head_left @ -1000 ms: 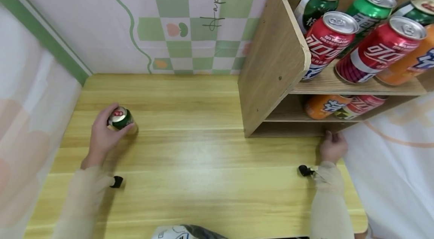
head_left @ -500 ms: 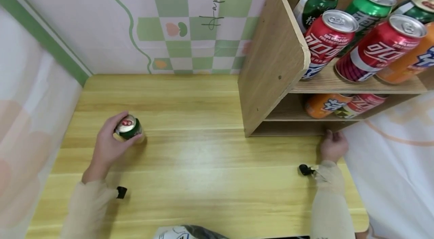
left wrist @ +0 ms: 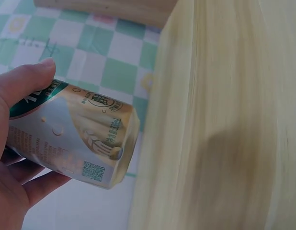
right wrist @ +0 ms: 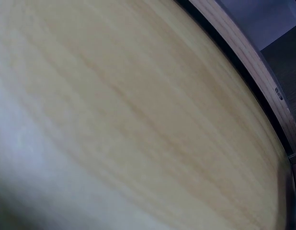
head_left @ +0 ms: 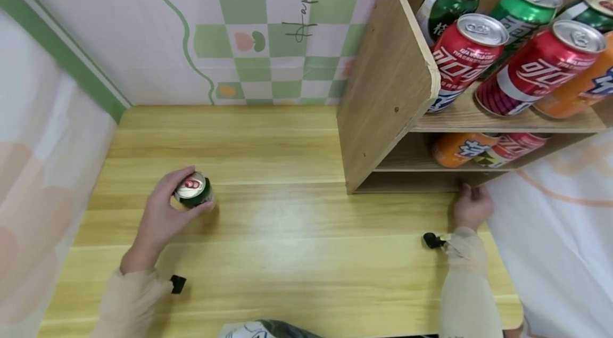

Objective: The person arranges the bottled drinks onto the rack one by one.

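Note:
My left hand [head_left: 165, 215] grips a drink can [head_left: 193, 189] between the thumb and fingers, over the left part of the table. In the left wrist view, the can [left wrist: 81, 134] is silver and gold with a green band, tilted with its base off the tabletop. My right hand [head_left: 472, 207] is at the lower right front corner of the wooden shelf [head_left: 383, 82], its fingers curled and appearing to hold the side panel's edge. Part of that grip is hidden. In the right wrist view, only a sliver of the hand shows beside the shelf's edge [right wrist: 248, 60].
Red cans [head_left: 464, 56], green cans [head_left: 527, 8] and an orange can stand on the shelf's top level. Below, an orange can [head_left: 462, 149] and a red can [head_left: 512, 149] lie or stand partly hidden. A printed bag [head_left: 249, 330] touches the table's [head_left: 287, 253] front edge.
My left hand has carried the can rightward and toward the table's front. The right hand has stayed at the shelf corner.

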Available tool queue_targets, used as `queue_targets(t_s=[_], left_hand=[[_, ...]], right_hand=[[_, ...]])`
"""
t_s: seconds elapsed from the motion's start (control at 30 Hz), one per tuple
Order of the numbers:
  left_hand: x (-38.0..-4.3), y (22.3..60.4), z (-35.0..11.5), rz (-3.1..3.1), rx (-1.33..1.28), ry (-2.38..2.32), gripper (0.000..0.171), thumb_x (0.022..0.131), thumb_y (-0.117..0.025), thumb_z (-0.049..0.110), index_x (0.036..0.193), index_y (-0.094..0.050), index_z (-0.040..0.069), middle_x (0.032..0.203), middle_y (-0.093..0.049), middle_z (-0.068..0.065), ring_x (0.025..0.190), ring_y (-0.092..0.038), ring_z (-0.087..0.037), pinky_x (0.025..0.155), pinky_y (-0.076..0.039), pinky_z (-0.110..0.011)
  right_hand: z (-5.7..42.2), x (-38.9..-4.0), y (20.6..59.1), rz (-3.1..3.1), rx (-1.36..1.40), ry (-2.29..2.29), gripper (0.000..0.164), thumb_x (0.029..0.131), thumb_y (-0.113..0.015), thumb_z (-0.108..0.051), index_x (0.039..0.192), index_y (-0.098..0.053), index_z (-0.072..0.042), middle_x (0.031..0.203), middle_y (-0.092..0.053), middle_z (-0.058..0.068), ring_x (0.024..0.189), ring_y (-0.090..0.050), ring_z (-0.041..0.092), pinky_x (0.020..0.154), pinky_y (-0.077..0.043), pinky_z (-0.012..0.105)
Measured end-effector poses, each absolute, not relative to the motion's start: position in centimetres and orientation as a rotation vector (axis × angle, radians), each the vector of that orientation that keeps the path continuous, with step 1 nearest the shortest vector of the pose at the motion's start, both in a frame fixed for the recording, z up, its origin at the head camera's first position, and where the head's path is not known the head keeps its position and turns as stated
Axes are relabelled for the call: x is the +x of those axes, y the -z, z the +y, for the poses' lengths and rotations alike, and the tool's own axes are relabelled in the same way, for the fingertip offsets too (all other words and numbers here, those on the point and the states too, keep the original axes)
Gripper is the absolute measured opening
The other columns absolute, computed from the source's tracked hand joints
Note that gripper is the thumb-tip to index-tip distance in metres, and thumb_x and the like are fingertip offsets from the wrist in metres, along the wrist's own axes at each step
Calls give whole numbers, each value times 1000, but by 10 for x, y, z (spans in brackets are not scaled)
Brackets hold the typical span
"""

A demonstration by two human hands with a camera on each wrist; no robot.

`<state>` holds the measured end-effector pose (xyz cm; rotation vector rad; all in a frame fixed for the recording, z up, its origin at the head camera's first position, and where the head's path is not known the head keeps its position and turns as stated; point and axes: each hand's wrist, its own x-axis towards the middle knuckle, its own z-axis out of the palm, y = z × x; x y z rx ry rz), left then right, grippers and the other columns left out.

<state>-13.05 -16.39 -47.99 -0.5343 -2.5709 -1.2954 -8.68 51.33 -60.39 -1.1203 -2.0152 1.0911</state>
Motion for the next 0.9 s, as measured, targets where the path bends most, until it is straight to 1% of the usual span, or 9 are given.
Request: queue_targets(t_s=[0.1, 0.3, 0.43, 0.67, 0.77, 0.9], left_hand=[[-129, 479, -157, -2563, -600, 1294, 88, 62, -96, -2, 140, -57, 5, 135, -60, -15, 119, -56, -28, 102, -37, -10], [-130, 474, -140, -2545, -698, 1309, 85, 62, -97, 2, 137, -60, 7, 132, -62, -11, 116, -58, -24, 98, -40, -11], [-131, 471, -129, -2510, -787, 1319, 84, 62, -98, 4, 137, -61, 8, 132, -63, -10, 116, -59, -24, 98, -42, -12], [-132, 467, -109, -2447, -947, 1333, 87, 61, -98, 5, 139, -60, 8, 133, -62, -10, 119, -59, -26, 105, -41, -16], [-133, 464, -100, -2449, -978, 1334, 86, 61, -99, 9, 138, -60, 8, 133, -63, -9, 120, -59, -26, 106, -44, -22], [-135, 458, -88, -2475, -985, 1331, 83, 63, -99, 16, 136, -61, 6, 133, -63, -9, 122, -59, -26, 104, -48, -37]], right_hand=[[514, -87, 604, -2001, -1120, -1101, 37, 104, -57, -22, 134, -65, -1, 134, -64, 17, 112, -62, 3, 101, -47, 21], [512, -87, 603, -1997, -1093, -1091, 35, 103, -58, -17, 131, -66, 2, 132, -64, 21, 111, -62, 5, 100, -48, 21], [513, -88, 603, -1991, -1103, -1109, 36, 103, -57, -18, 133, -64, 2, 134, -64, 20, 113, -62, 6, 101, -47, 22], [514, -89, 604, -1992, -1109, -1104, 36, 103, -57, -18, 133, -65, 1, 133, -64, 19, 110, -62, 3, 100, -48, 21], [513, -88, 603, -2001, -1111, -1086, 35, 103, -57, -19, 132, -66, 0, 132, -65, 19, 108, -62, 2, 99, -48, 20], [511, -88, 602, -2012, -1117, -1068, 35, 103, -57, -19, 131, -66, 1, 131, -65, 20, 107, -62, 2, 98, -48, 20]])
